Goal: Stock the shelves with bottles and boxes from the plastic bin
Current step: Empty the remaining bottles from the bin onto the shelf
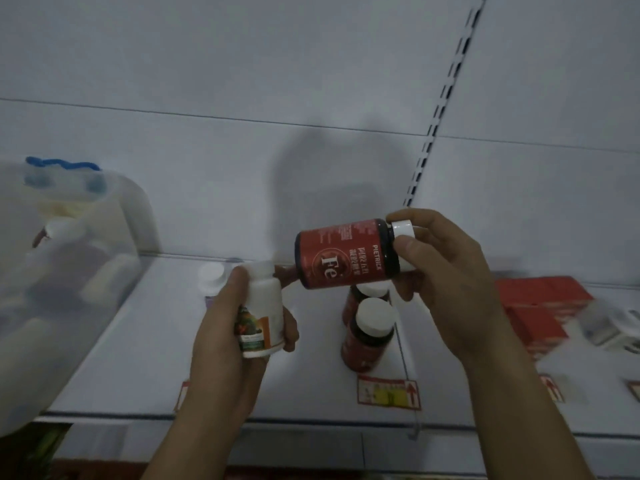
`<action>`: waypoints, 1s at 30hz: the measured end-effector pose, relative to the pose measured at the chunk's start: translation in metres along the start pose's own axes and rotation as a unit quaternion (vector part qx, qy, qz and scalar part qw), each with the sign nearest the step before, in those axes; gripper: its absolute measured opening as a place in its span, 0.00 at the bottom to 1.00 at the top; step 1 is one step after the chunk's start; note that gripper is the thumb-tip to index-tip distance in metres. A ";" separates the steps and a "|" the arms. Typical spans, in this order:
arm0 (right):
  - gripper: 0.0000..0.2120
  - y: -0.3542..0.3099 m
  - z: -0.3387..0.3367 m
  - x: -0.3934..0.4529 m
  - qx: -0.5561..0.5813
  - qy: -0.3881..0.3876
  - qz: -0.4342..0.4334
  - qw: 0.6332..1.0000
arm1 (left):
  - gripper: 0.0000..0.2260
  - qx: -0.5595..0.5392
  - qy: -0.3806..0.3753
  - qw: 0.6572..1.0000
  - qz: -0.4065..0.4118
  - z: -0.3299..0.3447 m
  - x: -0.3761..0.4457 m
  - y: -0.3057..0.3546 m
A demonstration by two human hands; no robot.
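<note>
My right hand grips a dark bottle with a red label by its white cap, holding it sideways above the shelf. My left hand holds a white bottle with a green and orange label, roughly upright. Two more red-labelled bottles with white caps stand on the shelf below the right hand, one behind the other. A small white-capped bottle stands behind my left hand. The clear plastic bin sits at the left on the shelf, with bottles inside it.
Red boxes lie on the shelf at the right, with a blurred white box beside them. Price labels run along the shelf's front edge. A slotted upright runs up the back panel.
</note>
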State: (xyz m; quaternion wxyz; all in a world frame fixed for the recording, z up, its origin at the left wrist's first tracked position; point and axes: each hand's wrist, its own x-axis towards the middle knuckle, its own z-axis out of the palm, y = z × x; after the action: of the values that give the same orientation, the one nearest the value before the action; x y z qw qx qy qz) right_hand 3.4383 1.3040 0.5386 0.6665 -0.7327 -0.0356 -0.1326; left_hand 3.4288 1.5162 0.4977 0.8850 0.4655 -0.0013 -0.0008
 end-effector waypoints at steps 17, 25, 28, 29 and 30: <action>0.16 0.017 -0.095 0.066 -0.504 -0.161 -0.040 0.847 | 0.20 0.058 -0.096 0.993 -0.038 0.046 -0.023 -0.047; 0.17 0.072 -0.081 0.075 -0.526 -0.226 -0.013 0.820 | 0.19 0.035 -0.083 0.995 -0.041 0.047 -0.028 -0.040; 0.19 0.080 -0.081 0.075 -0.519 -0.235 -0.010 0.822 | 0.19 0.024 -0.076 0.995 -0.051 0.042 -0.027 -0.041; 0.20 0.081 -0.082 0.075 -0.517 -0.236 -0.011 0.823 | 0.19 0.016 -0.077 0.995 -0.058 0.040 -0.027 -0.042; 0.23 0.080 -0.082 0.074 -0.514 -0.238 -0.011 0.824 | 0.20 0.005 -0.079 0.994 -0.069 0.039 -0.026 -0.042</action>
State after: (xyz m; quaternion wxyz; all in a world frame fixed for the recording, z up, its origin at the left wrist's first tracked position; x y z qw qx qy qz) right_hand 3.5153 1.2050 0.4854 0.1626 -0.9775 -0.1281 0.0395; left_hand 3.4029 1.4607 0.4853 0.8775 0.4676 -0.0390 -0.0989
